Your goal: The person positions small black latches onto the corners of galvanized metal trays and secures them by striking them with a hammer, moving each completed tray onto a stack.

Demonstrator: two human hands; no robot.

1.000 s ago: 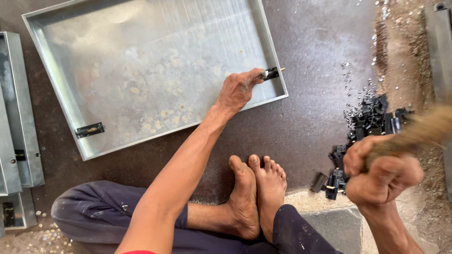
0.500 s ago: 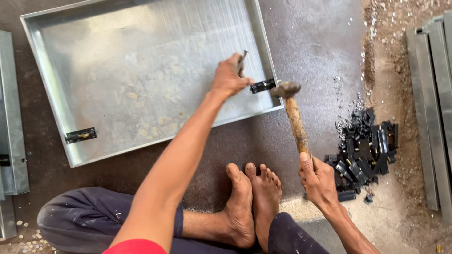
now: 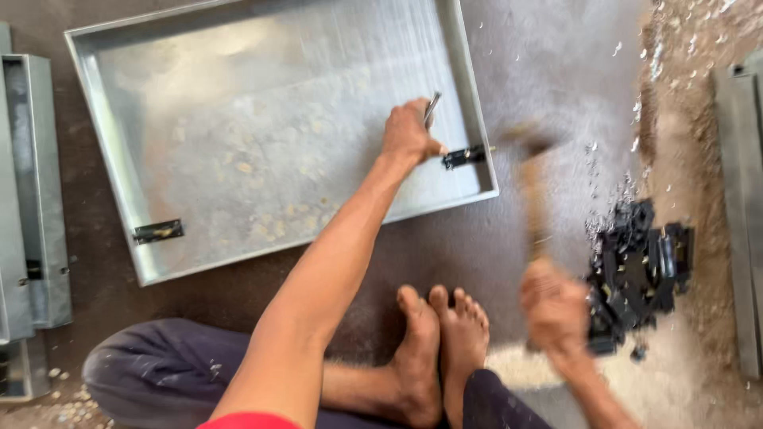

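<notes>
A large shallow galvanised metal tray [image 3: 119,159] lies on the floor in front of me. My left hand [image 3: 408,131] is closed around a thin metal rod [image 3: 431,109] and rests inside the tray beside a small black bracket [image 3: 465,156] on the tray's right wall. My right hand [image 3: 554,306] grips the wooden handle of a hammer [image 3: 531,187]; its head is blurred, just outside the tray's right wall near the bracket. A second black bracket [image 3: 158,231] sits on the tray's near-left side.
A heap of black metal brackets [image 3: 640,266] lies on the floor to the right of my right hand. Long metal channels [image 3: 32,199] lie at the left edge, another [image 3: 743,214] at the right. My bare feet [image 3: 441,349] are below the tray.
The hammer swung from raised at the far right down to the tray's right wall by the bracket. My left hand stayed at the bracket, shifting its grip on the rod.
</notes>
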